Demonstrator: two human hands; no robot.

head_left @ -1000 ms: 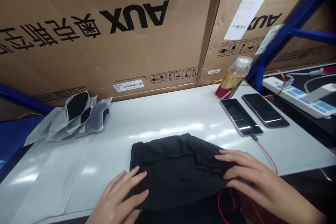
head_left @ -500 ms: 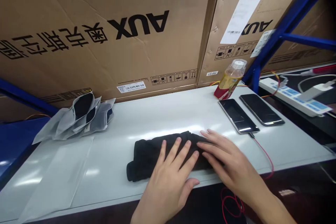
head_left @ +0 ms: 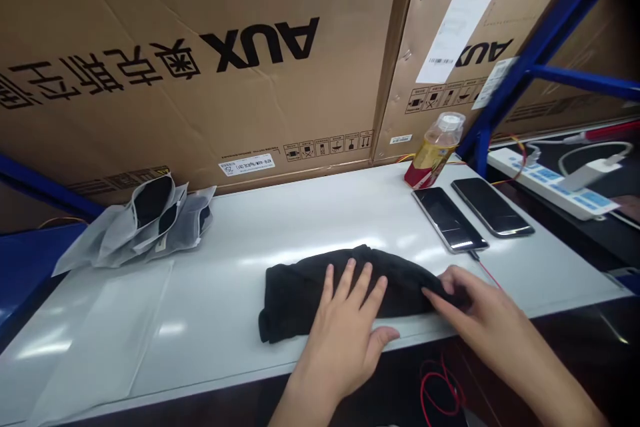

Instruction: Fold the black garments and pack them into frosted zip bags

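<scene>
Cloth (head_left: 295,297) under left (head_left: 345,337), right (head_left: 477,310) apparently pinching.

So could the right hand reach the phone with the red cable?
Probably yes: the phone lies just beyond the right hand, with only the red cable between them, though that hand likely must release the black cloth first.

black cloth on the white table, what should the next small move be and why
Probably the right hand should fold the right end of the black cloth inward, over the middle: it has that end between thumb and fingers, while the left hand lies spread on the middle, seemingly steadying it. The left hand would likely need to slip clear as the fold arrives.
</scene>
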